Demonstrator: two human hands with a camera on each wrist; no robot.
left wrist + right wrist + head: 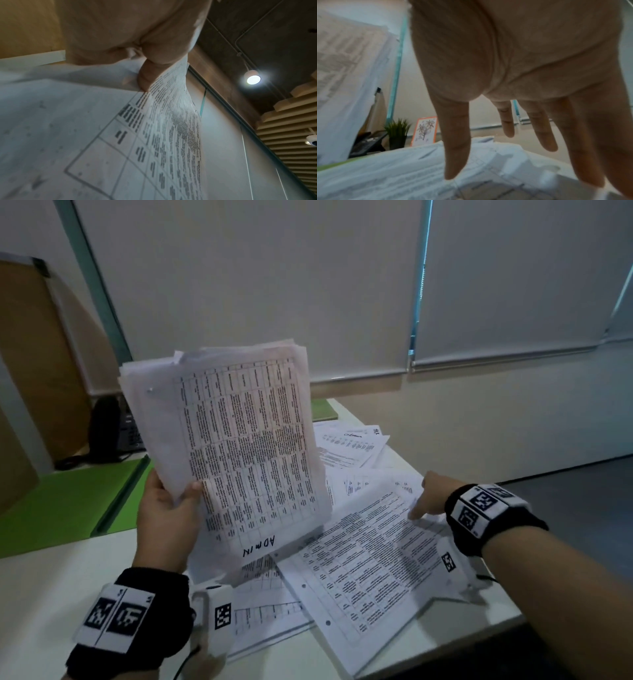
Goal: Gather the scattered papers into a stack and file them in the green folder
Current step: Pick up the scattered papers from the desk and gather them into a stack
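My left hand [171, 508] holds up a stack of printed papers [236, 440], thumb on the front sheet, which reads "ADMIN" at its lower edge. The left wrist view shows the thumb [150, 75] pinching that stack [102, 135]. My right hand [428, 501] reaches down, fingers straight, onto a loose printed sheet [370, 559] on the white table [51, 594]. In the right wrist view its fingers [457, 148] hang spread just above the scattered sheets [402, 175]. More loose papers [352, 446] lie farther back. The green folder [68, 501] lies open at the left.
A dark desk phone [113, 436] stands behind the folder, beside a brown board [34, 371]. A small potted plant [398, 134] and an orange-framed flower picture [424, 131] stand at the table's far end. The table's right edge [479, 631] drops off to the floor.
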